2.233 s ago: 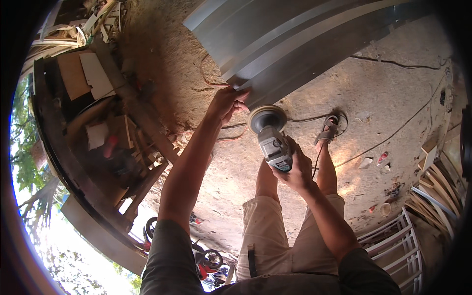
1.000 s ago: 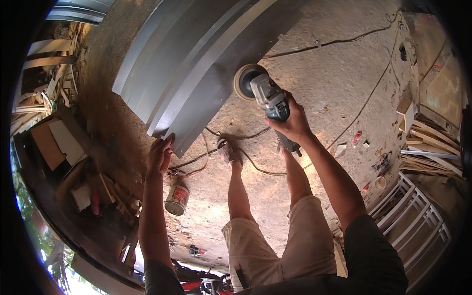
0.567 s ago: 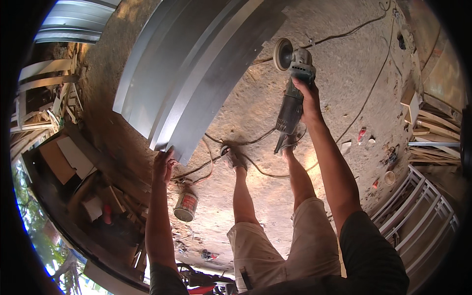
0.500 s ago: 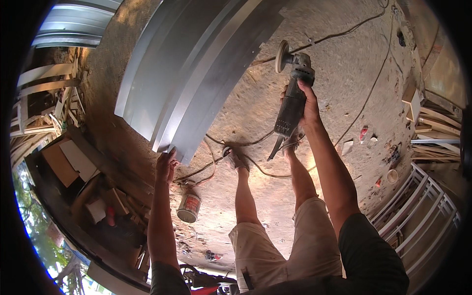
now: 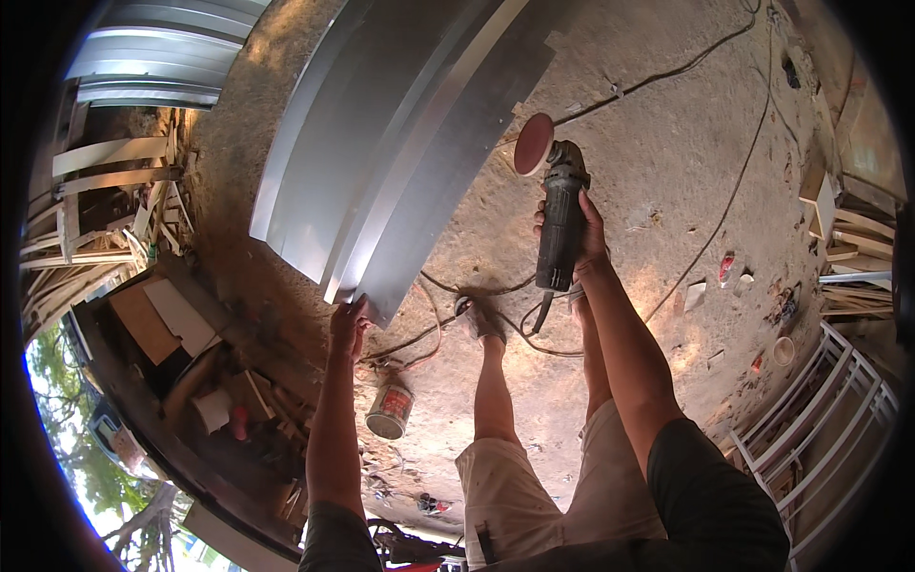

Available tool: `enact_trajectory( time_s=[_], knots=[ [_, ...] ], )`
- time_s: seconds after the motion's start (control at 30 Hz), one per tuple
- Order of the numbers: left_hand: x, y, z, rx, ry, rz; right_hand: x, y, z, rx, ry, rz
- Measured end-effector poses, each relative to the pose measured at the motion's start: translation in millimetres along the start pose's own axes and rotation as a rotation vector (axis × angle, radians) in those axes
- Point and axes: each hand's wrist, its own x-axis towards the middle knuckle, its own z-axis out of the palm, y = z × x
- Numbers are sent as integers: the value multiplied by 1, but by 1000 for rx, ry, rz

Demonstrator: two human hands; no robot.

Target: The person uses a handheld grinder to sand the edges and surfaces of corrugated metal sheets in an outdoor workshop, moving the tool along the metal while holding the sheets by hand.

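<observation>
The grey metal panel [image 5: 405, 143] stretches ahead from my left hand [image 5: 349, 322], and the grinder [image 5: 560, 234] is in my right hand [image 5: 591, 232], its round disc apart from the panel's edge. A dark cord [image 5: 553, 352] loops by my 2 feet; a can [image 5: 390, 412] stands beside my left forearm. My 2 hands are apart: left fingers pinch the panel's near corner, right fingers wrap the grinder's body.

Ribbed grey metal panel [image 5: 381, 153], dark grinder [image 5: 560, 234] with reddish disc [image 5: 534, 145] nearby.
</observation>
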Motion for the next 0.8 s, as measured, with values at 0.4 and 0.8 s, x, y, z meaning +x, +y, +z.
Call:
enact_trajectory(
  time_s=[0.4, 0.8],
  knots=[
    [-13, 8, 5, -32, -2, 24, -7, -23, 1, -160, 314, 110],
    [0, -1, 1, 53, -24, 31, 20, -8, -2, -275, 193, 196]
  ],
)
